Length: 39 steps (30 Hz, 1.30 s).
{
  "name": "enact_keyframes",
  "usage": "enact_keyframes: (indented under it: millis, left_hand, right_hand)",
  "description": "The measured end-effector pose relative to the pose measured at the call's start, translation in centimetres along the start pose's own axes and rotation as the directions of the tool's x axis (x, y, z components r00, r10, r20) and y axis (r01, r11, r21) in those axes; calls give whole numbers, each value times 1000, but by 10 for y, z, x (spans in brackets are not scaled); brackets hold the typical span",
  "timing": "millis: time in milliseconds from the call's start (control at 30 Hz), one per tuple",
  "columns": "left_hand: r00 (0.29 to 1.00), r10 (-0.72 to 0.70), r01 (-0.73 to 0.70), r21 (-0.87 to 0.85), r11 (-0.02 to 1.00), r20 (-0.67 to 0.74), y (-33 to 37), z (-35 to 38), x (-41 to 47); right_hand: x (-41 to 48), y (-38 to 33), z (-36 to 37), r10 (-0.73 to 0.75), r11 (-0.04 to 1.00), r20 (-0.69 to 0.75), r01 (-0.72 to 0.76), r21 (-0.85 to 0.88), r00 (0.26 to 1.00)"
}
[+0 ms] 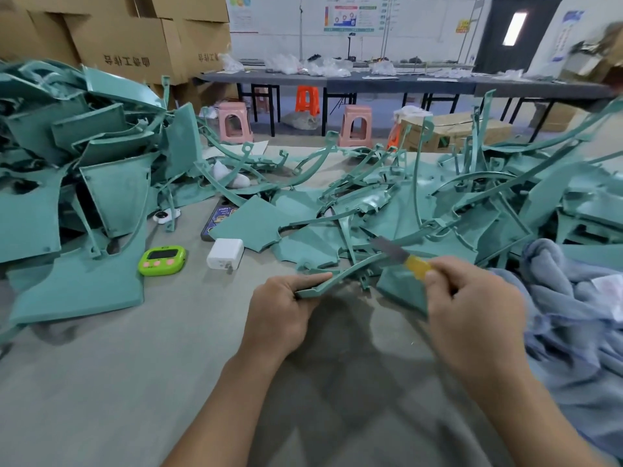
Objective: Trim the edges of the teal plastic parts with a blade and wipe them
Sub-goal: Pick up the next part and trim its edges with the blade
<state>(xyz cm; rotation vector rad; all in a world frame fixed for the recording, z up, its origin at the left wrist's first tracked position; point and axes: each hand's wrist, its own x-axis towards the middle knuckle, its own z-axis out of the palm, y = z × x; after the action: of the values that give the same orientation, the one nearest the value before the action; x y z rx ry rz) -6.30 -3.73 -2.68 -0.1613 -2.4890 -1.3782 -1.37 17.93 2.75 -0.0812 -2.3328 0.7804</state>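
The left hand [281,310] grips one end of a thin teal part [340,276]. The right hand [472,308] grips a yellow blade [401,256], touching the part.

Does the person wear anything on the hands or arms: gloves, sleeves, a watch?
Nothing shows. The left hand and the right hand are ungloved, with no ring seen; both forearms are bare, without sleeve, watch or bracelet in view.

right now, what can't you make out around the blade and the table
Head view only.
The blade: motion-blurred; contact with the teal strip unclear.
The yellow handle: mostly hidden inside the right hand.
The phone: partly under a teal panel.
The blue cloth: cut off by the right edge.
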Motion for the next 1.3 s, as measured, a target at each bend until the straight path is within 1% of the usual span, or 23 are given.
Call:
enact_keyframes:
  millis: [33, 67, 100, 167, 200, 267, 300, 333, 400, 467, 500, 567, 633, 667, 733, 800, 867, 933, 1067, 1133, 1200, 1233, 1300]
  left_hand:
    - [1000, -4, 4, 2, 1000, -4, 0, -1, 0]
    - [1000, -3, 3, 1, 1000, -12, 0, -2, 0]
    - [1000, 3, -3, -2, 1000, -18, -1, -3, 0]
    - [1000, 20, -20, -7, 1000, -21, 1, -5, -1]
    - [999, 34, -34, -6, 999, -24, 3, -6, -3]
    - [995, 83, -82, 15, 997, -50, 8, -5, -5]
    - [991, 118, -116, 32, 993, -70, 11, -5, -7]
    - [984, 150, -147, 44, 988, -91, 13, -5, -8]
    - [974, 180, -175, 45, 984, -135, 15, -5, -10]
    - [951, 220, -217, 37, 975, -219, 14, -9, -12]
    - [927, 257, -257, 34, 966, -272, 14, -10, -13]
    - [882, 333, -335, 55, 941, -332, 14, -11, -13]
    - [866, 373, -366, 86, 926, -332, 14, -10, -13]
    - [866, 378, -371, 88, 925, -326, 13, -9, -12]
    - [867, 387, -379, 88, 921, -315, 12, -9, -11]
    - [866, 392, -383, 91, 919, -310, 10, -11, -9]
    - [872, 379, -369, 93, 925, -311, 9, -12, -7]
    - [871, 378, -366, 100, 925, -313, 9, -13, -8]
    - [882, 367, -355, 96, 930, -297, 9, -11, -7]
    - [894, 348, -335, 92, 938, -283, 10, -11, -7]
    - [901, 334, -319, 101, 942, -278, 9, -11, -6]
    - [901, 334, -315, 111, 943, -276, 9, -11, -6]
    - [903, 329, -307, 121, 944, -274, 10, -11, -6]
  right_hand:
    - [2, 3, -1, 38, 999, -29, -38, -16, 999]
    - [2, 3, -1, 36, 999, -43, -36, -1, 998]
    - [-1, 1, -1, 5, 999, -36, -3, 52, 999]
    - [-9, -10, 0, -82, 977, 37, 73, 201, 996]
    - [-13, -15, 1, -124, 964, 84, 100, 247, 989]
    - [-16, -18, 2, -181, 960, 143, 143, 242, 973]
    - [-13, -14, 2, -167, 968, 126, 138, 209, 978]
    - [-6, -8, 1, -126, 979, 73, 113, 169, 989]
    - [5, 7, -7, -2, 989, -62, 11, 144, 998]
    - [11, 17, -15, 117, 968, -165, -75, 241, 979]
    - [11, 19, -17, 142, 946, -189, -77, 315, 972]
    - [8, 16, -17, 158, 888, -183, -58, 456, 970]
    - [5, 11, -15, 167, 823, -134, -63, 565, 977]
    - [4, 8, -15, 159, 807, -111, -64, 587, 981]
    - [2, 5, -13, 107, 828, -87, -40, 560, 990]
    - [-2, 1, -9, 17, 868, -71, 21, 497, 997]
    - [-5, -2, -5, -56, 885, -63, 78, 460, 996]
    - [-7, -3, -2, -80, 908, -44, 92, 409, 996]
    - [-5, 3, -1, -72, 972, 62, 56, 230, 995]
    - [-3, 4, 0, -51, 971, 104, 24, 239, 993]
    - [-5, 0, -1, -53, 955, 97, 22, 294, 994]
    - [-7, -4, -1, -67, 948, 85, 37, 317, 994]
    - [-13, -12, -2, -123, 947, 88, 91, 307, 989]
